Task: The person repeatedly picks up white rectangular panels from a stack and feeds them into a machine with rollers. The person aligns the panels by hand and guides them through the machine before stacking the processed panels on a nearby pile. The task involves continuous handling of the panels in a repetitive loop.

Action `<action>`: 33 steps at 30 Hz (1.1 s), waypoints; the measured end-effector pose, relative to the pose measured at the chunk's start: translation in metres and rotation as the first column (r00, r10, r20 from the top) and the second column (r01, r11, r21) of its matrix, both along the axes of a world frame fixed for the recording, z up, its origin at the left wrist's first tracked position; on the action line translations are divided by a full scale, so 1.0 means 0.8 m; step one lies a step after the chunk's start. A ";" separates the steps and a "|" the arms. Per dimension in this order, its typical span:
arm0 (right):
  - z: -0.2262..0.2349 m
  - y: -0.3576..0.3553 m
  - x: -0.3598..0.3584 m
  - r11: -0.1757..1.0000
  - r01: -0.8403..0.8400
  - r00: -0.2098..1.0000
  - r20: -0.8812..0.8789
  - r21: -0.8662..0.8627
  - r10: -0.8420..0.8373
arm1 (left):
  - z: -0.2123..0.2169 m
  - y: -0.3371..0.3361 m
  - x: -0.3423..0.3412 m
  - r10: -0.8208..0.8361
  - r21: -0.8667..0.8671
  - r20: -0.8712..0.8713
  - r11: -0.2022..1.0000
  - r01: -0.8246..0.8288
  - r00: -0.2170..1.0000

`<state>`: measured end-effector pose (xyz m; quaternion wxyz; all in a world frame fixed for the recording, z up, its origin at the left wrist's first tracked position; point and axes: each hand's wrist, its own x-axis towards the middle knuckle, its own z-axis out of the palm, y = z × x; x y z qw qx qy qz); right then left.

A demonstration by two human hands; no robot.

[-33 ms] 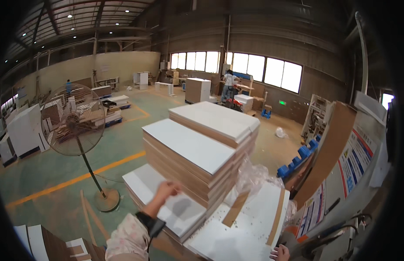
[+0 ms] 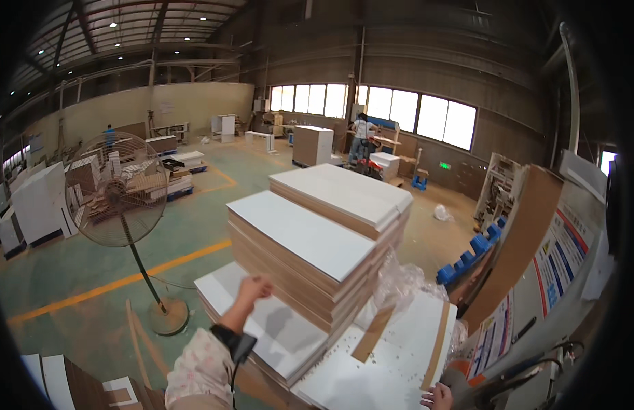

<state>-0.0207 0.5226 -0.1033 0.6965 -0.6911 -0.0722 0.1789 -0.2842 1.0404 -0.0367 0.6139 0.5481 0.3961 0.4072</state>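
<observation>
My left hand (image 2: 255, 288), at the end of a pale patterned sleeve with a dark band at the wrist, is raised over the low white panels (image 2: 290, 333). Its fingers are curled in, and nothing shows in them. Just beyond it rises a taller stack of white-topped panels (image 2: 300, 232) with brown edges. My right hand (image 2: 438, 397) is at the lower edge of the view, beside a white panel (image 2: 399, 348) strewn with small crumbs. Its fingers are bent near the end of a brown strip (image 2: 436, 342); what they grip, if anything, is hidden.
Crumpled clear plastic (image 2: 395, 283) lies against the stack. A standing fan (image 2: 117, 191) is on the left, with more panels (image 2: 57, 379) at the lower left. On the right are blue blocks (image 2: 471, 253) and a sign board (image 2: 559, 260). A person (image 2: 361, 133) works far off.
My left hand has shifted slightly left and up above the low panels. My right hand stays at the panel's edge. The view has shifted a little.
</observation>
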 end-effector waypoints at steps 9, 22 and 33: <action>0.092 0.325 -0.054 0.881 -0.470 0.881 -0.033 0.048 0.472 | 0.040 0.344 -0.046 0.413 -0.142 0.218 0.910 -0.390 0.884; 0.136 0.464 -0.093 0.909 -0.414 0.907 0.109 0.046 0.408 | 0.044 0.462 -0.026 0.193 0.027 -0.200 0.981 -0.191 0.961; 0.143 0.462 -0.089 0.871 -0.482 0.876 0.052 0.096 0.480 | 0.039 0.426 -0.051 0.345 -0.013 0.103 0.938 -0.345 0.933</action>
